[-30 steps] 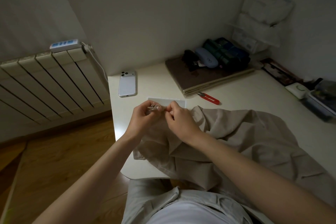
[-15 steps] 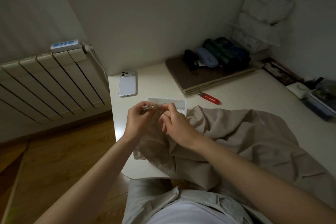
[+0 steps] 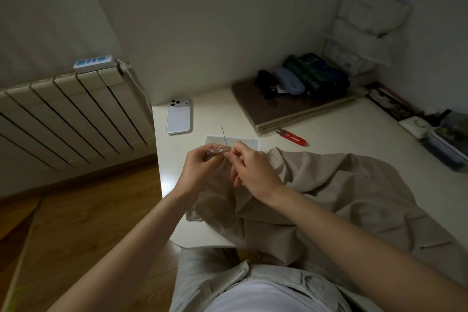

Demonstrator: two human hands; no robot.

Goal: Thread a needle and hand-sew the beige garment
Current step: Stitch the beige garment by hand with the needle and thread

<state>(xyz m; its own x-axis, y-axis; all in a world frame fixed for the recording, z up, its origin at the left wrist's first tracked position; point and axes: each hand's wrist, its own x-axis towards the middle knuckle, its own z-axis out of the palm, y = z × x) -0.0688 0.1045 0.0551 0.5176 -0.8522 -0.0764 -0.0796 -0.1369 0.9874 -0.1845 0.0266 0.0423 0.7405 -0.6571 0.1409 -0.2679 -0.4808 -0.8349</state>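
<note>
Bare table (image 3: 217, 114) shows at mid-frame between the phone (image 3: 178, 116) and the board (image 3: 286, 109). Red snips (image 3: 293, 137) lie just below the board. The garment (image 3: 354, 197) covers the lower right, and boxes (image 3: 445, 144) crowd the right edge.

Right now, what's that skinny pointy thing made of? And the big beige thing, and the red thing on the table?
The needle looks like metal: thin, stiff, straight, grey. The beige garment looks like woven cloth: matte, with soft folds. The red snips seem to have a smooth plastic handle; the dark tips are probably metal.
</note>
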